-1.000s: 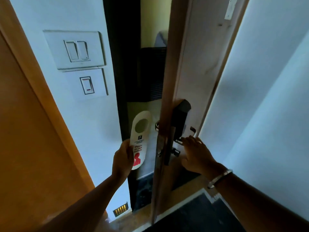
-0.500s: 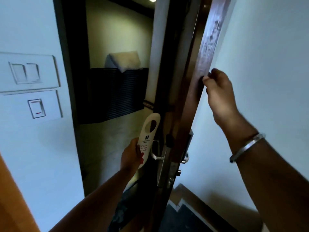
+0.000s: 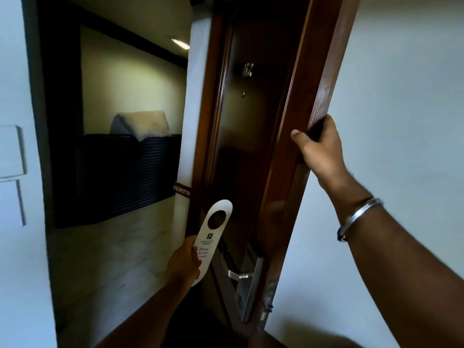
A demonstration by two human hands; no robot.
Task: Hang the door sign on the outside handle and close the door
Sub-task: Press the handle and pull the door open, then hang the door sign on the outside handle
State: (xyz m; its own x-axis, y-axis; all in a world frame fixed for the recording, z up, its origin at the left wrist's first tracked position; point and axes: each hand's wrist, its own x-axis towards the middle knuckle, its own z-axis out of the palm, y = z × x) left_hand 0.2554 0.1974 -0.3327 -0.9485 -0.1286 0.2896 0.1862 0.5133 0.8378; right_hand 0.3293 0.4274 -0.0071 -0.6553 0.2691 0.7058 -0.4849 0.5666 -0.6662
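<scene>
The dark brown wooden door point(image 3: 253, 136) stands well open, its outer face turned toward me. My right hand point(image 3: 320, 149) grips the door's edge at mid height. My left hand point(image 3: 182, 263) holds a white door sign point(image 3: 212, 237) by its lower part, upright, with its round hole at the top and red print on it. The sign is just left of and a little above the silver outside lever handle point(image 3: 238, 275), apart from it. The handle sits on a long metal lock plate point(image 3: 251, 291).
White walls close in on both sides. Light switch plates point(image 3: 11, 151) are on the left wall. Through the doorway lies a pale floor, with a dark slatted bin point(image 3: 130, 172) holding a white pillow against the far wall.
The door has swung further open, showing its outer face and handle. My right hand went from the inside handle up to the door's edge. The sign stayed in my left hand.
</scene>
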